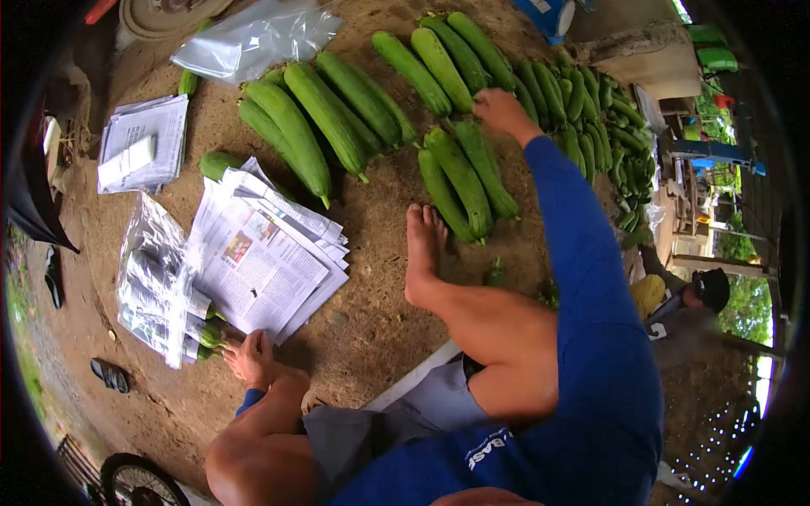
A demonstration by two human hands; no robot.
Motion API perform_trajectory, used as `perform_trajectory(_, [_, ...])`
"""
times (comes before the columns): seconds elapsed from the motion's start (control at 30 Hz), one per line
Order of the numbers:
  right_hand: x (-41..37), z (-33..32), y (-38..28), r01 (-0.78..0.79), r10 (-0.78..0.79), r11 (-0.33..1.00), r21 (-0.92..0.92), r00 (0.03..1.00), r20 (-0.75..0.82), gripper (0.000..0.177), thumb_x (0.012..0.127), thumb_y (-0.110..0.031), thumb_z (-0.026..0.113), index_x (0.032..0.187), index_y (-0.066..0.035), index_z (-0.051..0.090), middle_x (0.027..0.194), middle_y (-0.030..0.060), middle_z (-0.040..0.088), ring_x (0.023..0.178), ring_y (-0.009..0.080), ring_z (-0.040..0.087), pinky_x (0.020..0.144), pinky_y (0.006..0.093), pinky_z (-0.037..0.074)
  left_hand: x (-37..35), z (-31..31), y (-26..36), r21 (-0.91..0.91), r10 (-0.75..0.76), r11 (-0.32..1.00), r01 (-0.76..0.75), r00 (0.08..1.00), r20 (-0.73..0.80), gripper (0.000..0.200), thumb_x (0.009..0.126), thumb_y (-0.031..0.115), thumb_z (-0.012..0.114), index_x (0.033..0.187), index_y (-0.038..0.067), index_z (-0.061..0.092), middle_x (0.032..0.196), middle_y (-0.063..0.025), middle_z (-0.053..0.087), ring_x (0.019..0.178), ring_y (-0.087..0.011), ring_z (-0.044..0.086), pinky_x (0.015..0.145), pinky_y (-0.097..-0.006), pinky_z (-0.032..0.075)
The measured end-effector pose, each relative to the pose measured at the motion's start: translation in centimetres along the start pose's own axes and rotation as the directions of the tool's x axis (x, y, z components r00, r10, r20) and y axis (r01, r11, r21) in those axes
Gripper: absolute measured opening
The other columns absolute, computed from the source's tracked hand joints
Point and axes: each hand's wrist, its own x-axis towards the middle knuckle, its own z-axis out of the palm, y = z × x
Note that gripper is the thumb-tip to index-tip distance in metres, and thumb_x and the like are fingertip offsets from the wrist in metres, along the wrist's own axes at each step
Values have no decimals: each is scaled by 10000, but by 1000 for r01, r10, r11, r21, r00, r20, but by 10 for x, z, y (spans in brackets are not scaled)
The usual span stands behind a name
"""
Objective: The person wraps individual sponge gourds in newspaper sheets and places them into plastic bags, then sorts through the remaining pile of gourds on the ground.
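Note:
My right hand (499, 112) reaches forward, its fingers curled round the near end of a long green gourd (443, 67) in the back row. My left hand (249, 358) is low at the left, fingers loosely apart beside the gourd ends (211, 336) that stick out of a clear plastic bag (156, 278). Newspaper wraps the gourds inside that bag. Next to it lies a fanned stack of newspaper sheets (261, 261). A small group of gourds (460, 181) rests between my foot and my right hand.
More large gourds (312, 118) lie in a row beyond the newspaper. Smaller green ones (582, 110) are piled at the right. Clear plastic bags (257, 42) and folded newspaper (143, 139) sit at the upper left. A person in a dark cap (710, 289) is at the far right.

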Motion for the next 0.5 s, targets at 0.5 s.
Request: perform_trajectory(0.5, [132, 37, -39, -292, 294, 956, 38, 951, -92, 883, 887, -495, 729, 1468, 79, 394, 1354, 282, 569, 1168, 412, 607, 977, 517, 542, 11, -11, 0, -325, -68, 931, 169, 951, 301, 192, 913, 318, 668, 1049, 203, 742, 1034, -88, 740, 1167, -518, 525, 1143, -660, 217])
